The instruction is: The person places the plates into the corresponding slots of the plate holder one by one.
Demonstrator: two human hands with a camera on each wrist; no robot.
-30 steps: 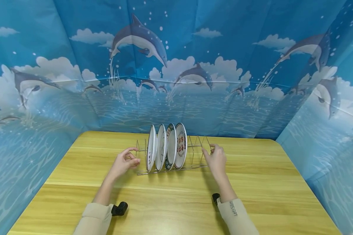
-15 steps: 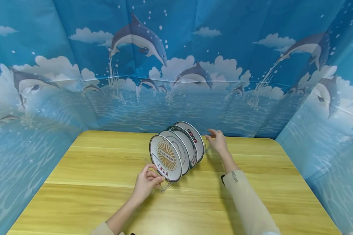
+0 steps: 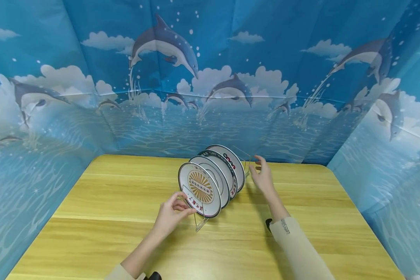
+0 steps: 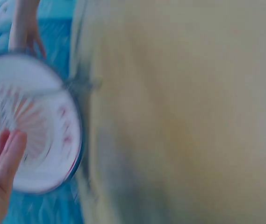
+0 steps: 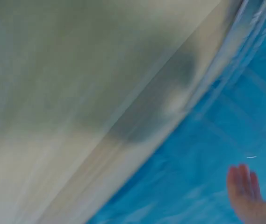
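A wire dish rack [image 3: 201, 224] stands at a slant on the table, its near end toward the front. Several round plates stand upright in it, one behind another. Foremost is a white plate [image 3: 199, 186] with an orange sunburst and red characters. My left hand [image 3: 170, 216] is at the rack's near end, with its bent fingers and thumb apart beside the wire; in the left wrist view the fingers [image 4: 9, 161] overlap the plate. At the far end my right hand [image 3: 262, 175] has its fingertips close to the end wire, with a gap between thumb and fingers.
The wooden table [image 3: 91, 241] spreads around the rack on every side. A blue curtain [image 3: 283, 124] printed with dolphins hangs right behind its back edge and along both sides. Both wrist views are blurred.
The rack with its plates has turned from lying across the table to a slant, its left end coming forward. Both hands moved along; the right has since drawn slightly away from the wire.
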